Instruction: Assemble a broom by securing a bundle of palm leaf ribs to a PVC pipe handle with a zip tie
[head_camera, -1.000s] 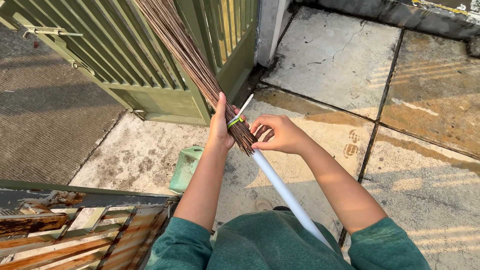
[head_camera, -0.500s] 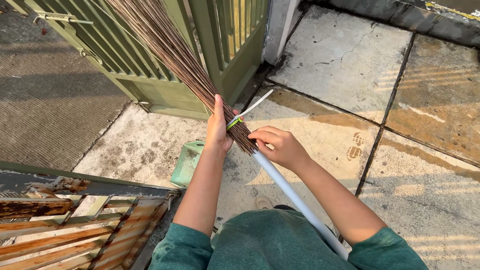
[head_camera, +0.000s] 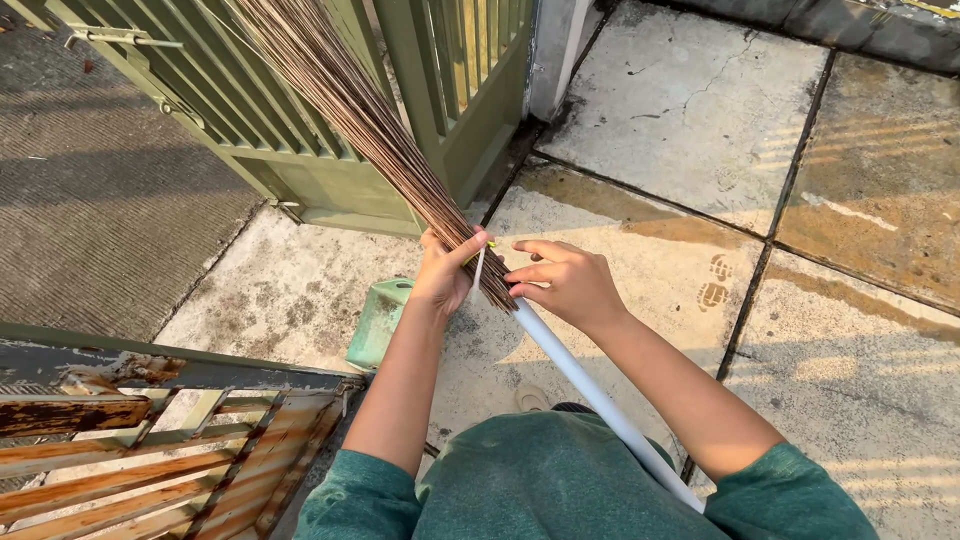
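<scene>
Brown-bristled broom (head_camera: 360, 130) on white handle (head_camera: 590, 390), green gate (head_camera: 300, 150), pale green dustpan (head_camera: 378, 322), teal sleeves (head_camera: 790, 495).

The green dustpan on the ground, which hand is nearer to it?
Left. The left hand grips the broom's bristle bundle just above and right of the green dustpan; the right hand is farther right, at the white handle.
</scene>
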